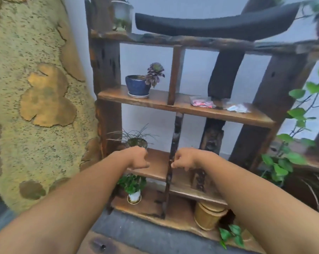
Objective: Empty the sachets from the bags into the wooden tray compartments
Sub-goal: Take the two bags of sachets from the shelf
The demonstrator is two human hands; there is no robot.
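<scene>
Above left grip [139, 157] and right grip [184, 159], bags [202, 103]

The shelf [155, 102] is rough, dark wood. The blue pot [136, 87] looks shiny. The red-filled bag [202, 103] and the white-filled bag [235, 108] are clear plastic.

Rustic wooden shelf [155, 99]; blue pot [137, 87] with purple succulent [155, 73]; yellow pot [208, 217] at bottom.

soft even daylight, faint shadows, slight overall blur, wide-angle bending at edges, perhaps motion smear
</scene>
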